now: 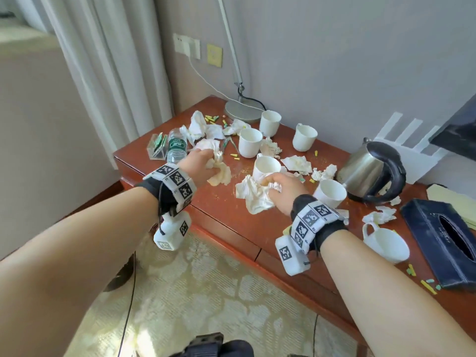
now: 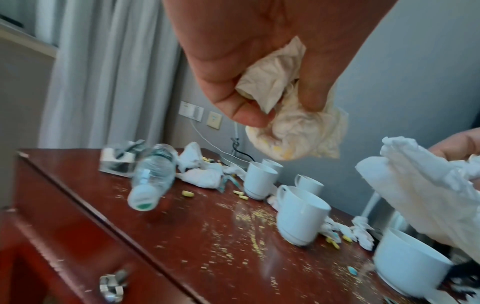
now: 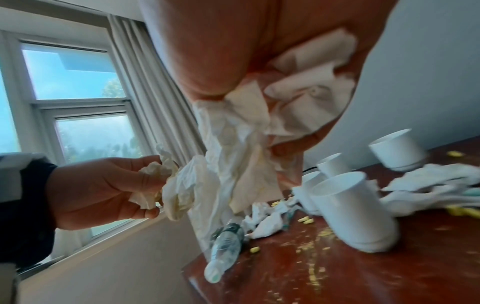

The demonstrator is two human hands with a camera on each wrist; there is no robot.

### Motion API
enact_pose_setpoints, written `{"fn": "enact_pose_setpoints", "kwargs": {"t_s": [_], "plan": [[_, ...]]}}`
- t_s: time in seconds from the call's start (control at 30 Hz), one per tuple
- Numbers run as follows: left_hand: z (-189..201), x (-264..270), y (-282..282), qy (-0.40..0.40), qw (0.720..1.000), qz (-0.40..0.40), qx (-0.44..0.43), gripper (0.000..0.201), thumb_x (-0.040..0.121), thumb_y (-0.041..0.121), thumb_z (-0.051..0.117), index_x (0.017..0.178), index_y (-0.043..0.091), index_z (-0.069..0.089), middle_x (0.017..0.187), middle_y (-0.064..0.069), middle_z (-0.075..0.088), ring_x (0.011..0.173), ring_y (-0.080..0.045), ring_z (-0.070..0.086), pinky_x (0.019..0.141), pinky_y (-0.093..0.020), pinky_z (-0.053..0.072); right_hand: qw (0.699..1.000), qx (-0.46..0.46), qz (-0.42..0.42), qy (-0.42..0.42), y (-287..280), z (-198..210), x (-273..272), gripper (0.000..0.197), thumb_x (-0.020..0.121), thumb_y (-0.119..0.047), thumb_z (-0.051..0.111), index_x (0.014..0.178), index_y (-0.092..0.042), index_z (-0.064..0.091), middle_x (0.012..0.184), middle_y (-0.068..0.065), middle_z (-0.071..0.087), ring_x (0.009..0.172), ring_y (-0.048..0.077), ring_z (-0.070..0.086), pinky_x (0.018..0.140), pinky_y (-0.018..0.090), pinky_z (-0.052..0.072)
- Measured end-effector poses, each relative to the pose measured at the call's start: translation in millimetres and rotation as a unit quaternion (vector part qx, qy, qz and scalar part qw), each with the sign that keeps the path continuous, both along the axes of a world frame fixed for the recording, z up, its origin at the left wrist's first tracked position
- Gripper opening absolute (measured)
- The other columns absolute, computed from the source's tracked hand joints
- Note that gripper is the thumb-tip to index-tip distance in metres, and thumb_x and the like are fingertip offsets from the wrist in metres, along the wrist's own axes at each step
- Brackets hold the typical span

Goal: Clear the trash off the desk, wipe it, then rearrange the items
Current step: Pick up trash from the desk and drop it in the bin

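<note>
My left hand (image 1: 203, 166) grips a crumpled, yellow-stained tissue (image 1: 220, 175) above the reddish wooden desk (image 1: 221, 202); the left wrist view shows the wad (image 2: 293, 131) pinched between thumb and fingers. My right hand (image 1: 279, 189) clutches a larger bunch of white tissues (image 1: 253, 194), which hangs from the palm in the right wrist view (image 3: 233, 148). More crumpled tissues (image 1: 201, 127) lie at the desk's back left and others (image 1: 381, 215) near the right. Crumbs and small yellow bits (image 1: 235, 156) dot the surface.
Several white mugs (image 1: 249, 142) stand about the desk; one (image 1: 386, 244) lies near the front right. A plastic bottle (image 1: 177, 148) lies at the left beside a clear holder (image 1: 157, 148). A steel kettle (image 1: 371, 171), dark tissue box (image 1: 443, 240) and lamp base (image 1: 242, 110) also occupy it.
</note>
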State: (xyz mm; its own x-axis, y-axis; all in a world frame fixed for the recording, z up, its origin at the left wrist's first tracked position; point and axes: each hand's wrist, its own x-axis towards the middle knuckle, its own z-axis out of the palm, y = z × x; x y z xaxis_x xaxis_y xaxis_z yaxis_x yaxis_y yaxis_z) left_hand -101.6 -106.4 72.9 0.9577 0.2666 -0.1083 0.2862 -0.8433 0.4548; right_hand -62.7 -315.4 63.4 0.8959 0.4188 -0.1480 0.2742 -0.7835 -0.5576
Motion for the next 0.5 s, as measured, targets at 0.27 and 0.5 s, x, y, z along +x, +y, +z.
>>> {"fn": "enact_pose_setpoints", "kwargs": {"t_s": [0.27, 0.5], "plan": [[-7.8, -93.2, 168.0, -0.019, 0.997, 0.078, -0.018, 0.029, 0.092, 0.024, 0.054, 0.110, 0.001, 0.052, 0.106, -0.011, 0.049, 0.103, -0.030, 0.053, 0.080, -0.031, 0.039, 0.989, -0.016, 0.150, 0.008, 192.6, -7.7, -52.1, 0.031, 0.088, -0.008, 0.044, 0.108, -0.023, 0.062, 0.126, 0.002, 0.046, 0.107, 0.022, 0.052, 0.082, 0.021, 0.037], [-36.9, -177.3, 329.9, 0.027, 0.986, 0.167, -0.014, 0.020, 0.091, 0.029, 0.054, 0.102, 0.013, 0.051, 0.102, -0.004, 0.045, 0.087, -0.020, 0.047, 0.074, -0.028, 0.037, 0.974, -0.049, 0.217, 0.048, 358.2, -41.8, -91.0, 0.032, 0.088, -0.008, 0.043, 0.108, -0.025, 0.061, 0.114, 0.001, 0.044, 0.100, 0.021, 0.051, 0.082, 0.024, 0.040]]}}
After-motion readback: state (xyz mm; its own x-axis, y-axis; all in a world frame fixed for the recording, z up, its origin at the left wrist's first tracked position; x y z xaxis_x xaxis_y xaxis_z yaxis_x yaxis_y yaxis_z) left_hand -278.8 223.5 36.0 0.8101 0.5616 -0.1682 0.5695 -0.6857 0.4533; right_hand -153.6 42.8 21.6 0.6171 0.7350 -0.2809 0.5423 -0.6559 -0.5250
